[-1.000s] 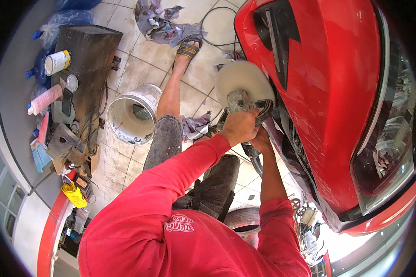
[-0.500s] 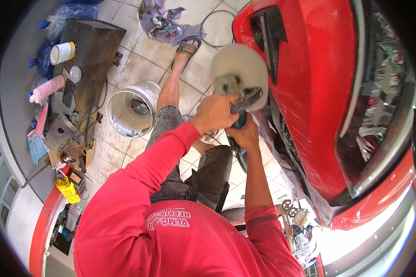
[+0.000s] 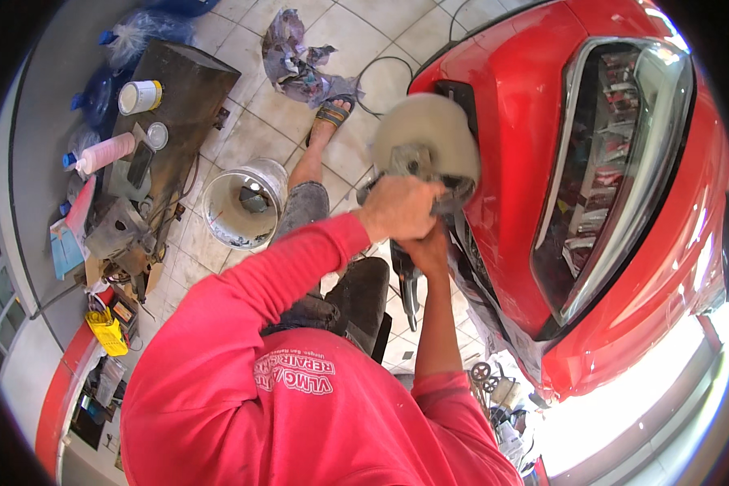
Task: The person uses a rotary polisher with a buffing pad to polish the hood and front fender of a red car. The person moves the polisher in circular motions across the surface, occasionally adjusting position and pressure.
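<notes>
A rotary polisher (image 3: 407,279) with a large round cream pad (image 3: 425,125) is in both my hands. The pad's right edge is against or very close to the red bumper (image 3: 506,130) of a car; which of the two I cannot tell. My left hand (image 3: 401,206) is closed round the handle near the polisher's head. Just below it, my right hand (image 3: 428,247) grips the tool's body, its fingers partly hidden. The pad looks smeared, as if spinning. To the right lies the car's long clear headlight (image 3: 603,166).
A white bucket (image 3: 219,194) stands left of my legs. Beyond it, a dark bench (image 3: 178,93) carries a pink bottle (image 3: 105,154) and a white can (image 3: 140,97). Crumpled plastic sheeting (image 3: 300,65) and a looped cable (image 3: 385,77) lie on the tiled floor.
My view has shifted, bringing the whole headlight into sight. My hands and the polisher have turned slightly and sit a little lower in view, with the pad still at the bumper.
</notes>
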The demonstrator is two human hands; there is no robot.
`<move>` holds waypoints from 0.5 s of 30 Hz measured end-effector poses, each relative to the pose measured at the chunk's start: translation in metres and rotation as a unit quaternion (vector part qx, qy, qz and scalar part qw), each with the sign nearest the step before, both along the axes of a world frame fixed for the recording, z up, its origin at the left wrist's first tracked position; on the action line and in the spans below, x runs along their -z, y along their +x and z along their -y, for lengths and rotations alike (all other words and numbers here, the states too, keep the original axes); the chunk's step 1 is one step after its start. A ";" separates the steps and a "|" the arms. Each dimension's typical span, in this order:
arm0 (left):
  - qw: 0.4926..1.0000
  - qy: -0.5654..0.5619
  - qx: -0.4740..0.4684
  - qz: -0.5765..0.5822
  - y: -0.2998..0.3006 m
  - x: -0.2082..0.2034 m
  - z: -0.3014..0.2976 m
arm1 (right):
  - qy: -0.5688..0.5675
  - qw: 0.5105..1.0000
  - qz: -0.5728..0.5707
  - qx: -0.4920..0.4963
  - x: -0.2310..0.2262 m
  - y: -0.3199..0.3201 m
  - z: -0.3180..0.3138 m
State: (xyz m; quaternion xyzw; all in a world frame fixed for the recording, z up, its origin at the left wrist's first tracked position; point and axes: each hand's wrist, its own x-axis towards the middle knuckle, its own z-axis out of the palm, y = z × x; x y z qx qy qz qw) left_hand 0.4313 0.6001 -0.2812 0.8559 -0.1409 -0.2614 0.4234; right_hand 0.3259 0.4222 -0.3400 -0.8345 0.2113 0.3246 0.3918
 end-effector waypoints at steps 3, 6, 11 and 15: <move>1.000 0.016 0.000 -0.019 0.010 -0.003 0.000 | 0.070 0.993 -0.063 0.066 -0.013 0.013 -0.011; 0.999 0.012 0.023 -0.039 -0.021 -0.007 0.016 | 0.029 0.999 -0.027 0.035 -0.014 -0.033 0.011; 0.990 -0.109 0.033 -0.080 -0.108 -0.037 0.044 | -0.022 0.999 0.002 0.034 -0.082 -0.121 0.049; 0.980 -0.163 0.049 -0.101 -0.127 -0.069 0.051 | -0.090 0.996 -0.017 -0.009 -0.107 -0.151 0.069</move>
